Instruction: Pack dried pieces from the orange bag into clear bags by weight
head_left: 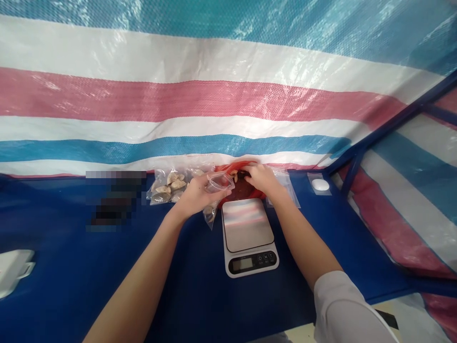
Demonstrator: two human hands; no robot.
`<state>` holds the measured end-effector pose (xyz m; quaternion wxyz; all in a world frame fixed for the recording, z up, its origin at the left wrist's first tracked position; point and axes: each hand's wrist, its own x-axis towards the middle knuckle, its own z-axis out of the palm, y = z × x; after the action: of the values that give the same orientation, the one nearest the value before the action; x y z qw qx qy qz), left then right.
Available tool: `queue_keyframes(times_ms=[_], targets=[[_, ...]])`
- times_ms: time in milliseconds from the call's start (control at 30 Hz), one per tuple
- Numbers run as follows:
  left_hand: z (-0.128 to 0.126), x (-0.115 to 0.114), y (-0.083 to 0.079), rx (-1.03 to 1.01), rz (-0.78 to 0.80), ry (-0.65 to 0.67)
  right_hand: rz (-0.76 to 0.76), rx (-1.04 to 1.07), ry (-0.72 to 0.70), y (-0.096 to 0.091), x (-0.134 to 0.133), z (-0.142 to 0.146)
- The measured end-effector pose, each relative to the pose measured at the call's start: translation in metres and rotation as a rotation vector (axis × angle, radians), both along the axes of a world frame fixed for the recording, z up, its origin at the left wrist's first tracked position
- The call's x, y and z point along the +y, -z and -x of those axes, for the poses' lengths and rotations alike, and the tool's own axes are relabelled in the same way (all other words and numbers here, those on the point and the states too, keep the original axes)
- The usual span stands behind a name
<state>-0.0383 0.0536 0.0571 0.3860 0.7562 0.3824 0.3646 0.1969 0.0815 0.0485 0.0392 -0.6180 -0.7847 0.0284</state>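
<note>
My left hand (200, 193) is closed around the edge of a clear plastic bag (220, 181), its rounded mouth standing open toward the right. A pointed clear bag corner (210, 216) shows below that hand; I cannot tell if it belongs to the same bag. My right hand (262, 177) reaches into a red plastic bag (228, 166) with its fingers bent together. What those fingers hold, if anything, is hidden. Tan pieces (234, 175) show inside the red bag, between my hands. Just in front of it sits a white kitchen scale (248, 226) with a shiny plate.
Clear bags of tan lumps (174, 183) lie left of my left hand. Flat clear bags (287, 188) lie beyond my right wrist. On the blue table (193, 286) are a small white oval object (320, 185) and a white case (16, 271). A striped sheet (178, 100) hangs behind.
</note>
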Motion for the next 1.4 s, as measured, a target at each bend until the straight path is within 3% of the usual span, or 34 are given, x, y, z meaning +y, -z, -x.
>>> queue_keyframes(times_ms=[167, 333, 633, 1067, 1400], targets=[[0.000, 0.001, 0.002, -0.003, 0.000, 0.008, 0.062, 0.068, -0.024, -0.001, -0.002, -0.001], [-0.001, 0.000, 0.001, 0.007, 0.005, 0.019, 0.013, 0.121, -0.051, 0.003, -0.006, -0.009], [-0.005, -0.001, 0.001, 0.013, 0.026, 0.018, 0.072, 0.010, -0.022, 0.002, -0.008, -0.021], [-0.005, -0.002, 0.003, -0.017, 0.074, 0.029, 0.041, 0.001, 0.003, -0.002, -0.007, -0.027], [-0.005, -0.002, 0.003, 0.000, 0.068, 0.018, 0.066, -0.026, 0.029, 0.004, -0.005, -0.026]])
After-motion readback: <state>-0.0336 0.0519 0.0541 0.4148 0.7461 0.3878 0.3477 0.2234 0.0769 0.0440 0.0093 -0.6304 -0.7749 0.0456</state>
